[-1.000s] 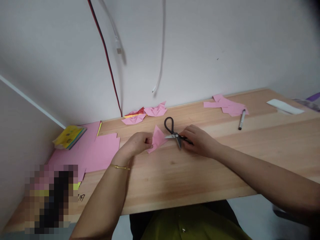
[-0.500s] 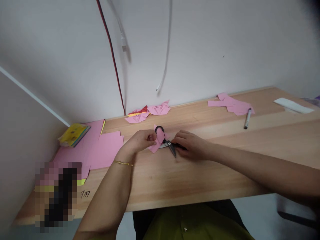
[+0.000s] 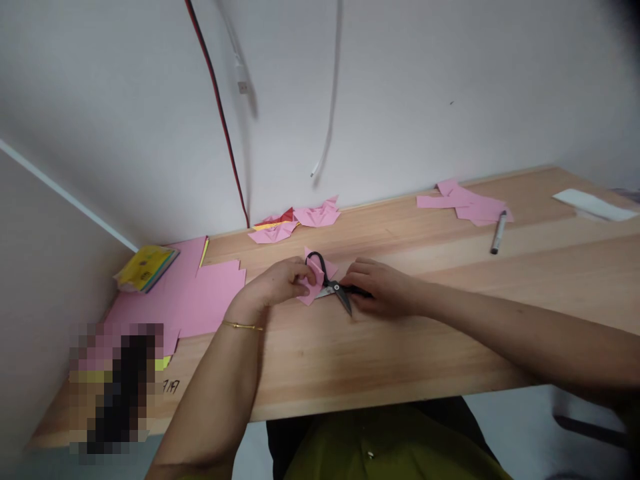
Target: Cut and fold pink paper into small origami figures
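Observation:
Black-handled scissors [image 3: 343, 298] lie with their blades spread in the middle of the wooden table. My right hand [image 3: 377, 287] is closed around one of their handles. The other handle loop stands to the left, beside a folded piece of pink paper [image 3: 313, 293]. My left hand [image 3: 287, 283] pinches this paper between thumb and fingers. One silver blade points left and touches or passes under the paper's lower edge; which one I cannot tell.
Folded pink pieces [image 3: 317, 215] with some red and yellow lie by the wall. Large pink sheets [image 3: 213, 300] and a yellow packet [image 3: 147, 268] are at left. Pink offcuts [image 3: 470, 203], a marker [image 3: 499, 233] and a white strip [image 3: 595, 204] lie at right. Cables hang above.
My left fingers have shifted over the pink paper and now cover more of it. The scissors' free loop shows more clearly. My right hand has stayed nearly still.

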Tool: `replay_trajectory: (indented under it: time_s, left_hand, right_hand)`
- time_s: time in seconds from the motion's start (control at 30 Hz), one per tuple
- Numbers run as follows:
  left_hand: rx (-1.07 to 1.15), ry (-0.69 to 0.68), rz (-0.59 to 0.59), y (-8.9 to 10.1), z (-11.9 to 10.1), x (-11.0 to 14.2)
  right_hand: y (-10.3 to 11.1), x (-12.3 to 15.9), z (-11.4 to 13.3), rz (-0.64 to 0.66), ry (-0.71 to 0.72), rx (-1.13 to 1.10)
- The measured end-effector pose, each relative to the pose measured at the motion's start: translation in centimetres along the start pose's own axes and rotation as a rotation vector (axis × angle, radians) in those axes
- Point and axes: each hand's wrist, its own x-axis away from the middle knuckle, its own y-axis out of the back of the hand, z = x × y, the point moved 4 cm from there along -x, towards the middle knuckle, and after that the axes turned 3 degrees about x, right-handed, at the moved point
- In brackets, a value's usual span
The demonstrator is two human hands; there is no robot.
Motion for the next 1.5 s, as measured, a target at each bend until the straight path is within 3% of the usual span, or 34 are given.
replay_trajectory:
  time_s: [0.4, 0.83, 1.07, 1.2, 1.4, 1.5]
  left_hand:
    - [0.022, 0.07, -0.013, -0.2, 0.2, 0.0]
    - [-0.032, 0.297, -0.053, 0.0, 0.8, 0.3]
    - [-0.015, 0.312, -0.085, 0.1, 1.6, 0.4]
    - [-0.016, 0.349, -0.15, 0.4, 1.4, 0.7]
    - [0.034, 0.279, -0.116, 0.5, 0.6, 0.9]
    - [0.033, 0.259, -0.091, 0.4, 0.3, 0.9]
  right_hand:
    - [-0.8, 0.0, 0.7, -0.016, 0.025, 0.019]
    - [-0.7, -0.6, 1.5, 0.014, 0.001, -0.008]
    - [-0.3, 0.3, 1.7, 0.041, 0.013, -0.012]
    - [1.6, 1.3, 0.0, 0.0, -0.022, 0.032]
    - [5.6, 6.2, -5.7, -0.054, -0.273, 0.264]
    - [6.5, 8.6, -7.1, -0.028, -0.381, 0.245]
